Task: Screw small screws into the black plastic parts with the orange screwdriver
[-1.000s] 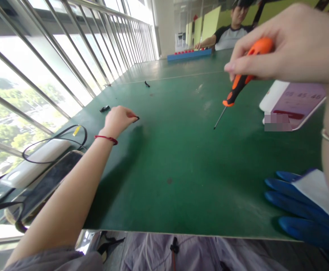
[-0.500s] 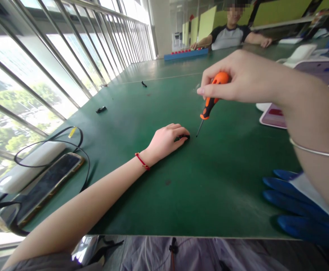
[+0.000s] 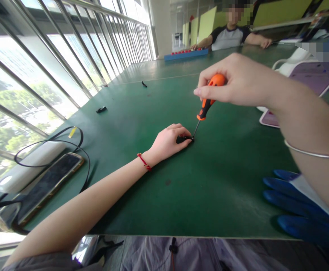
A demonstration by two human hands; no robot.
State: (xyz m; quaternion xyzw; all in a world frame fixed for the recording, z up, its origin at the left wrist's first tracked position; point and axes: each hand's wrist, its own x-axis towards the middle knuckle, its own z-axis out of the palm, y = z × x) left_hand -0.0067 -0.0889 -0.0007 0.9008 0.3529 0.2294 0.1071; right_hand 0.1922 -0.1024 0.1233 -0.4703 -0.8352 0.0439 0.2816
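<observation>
Both clamped: your left grip (image 3: 169, 143) pinches small black part (image 3: 190, 138), your right grip (image 3: 236, 82) holds orange-black screwdriver (image 3: 206, 103) (tip at the part's end).

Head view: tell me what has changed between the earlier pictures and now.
The left hand, holding a small black piece, has moved right and nearer the person. The right hand has come left and down with the screwdriver, whose tip now appears to meet the end of that piece. Nothing was let go. The phone and blue glove stayed put.
</observation>
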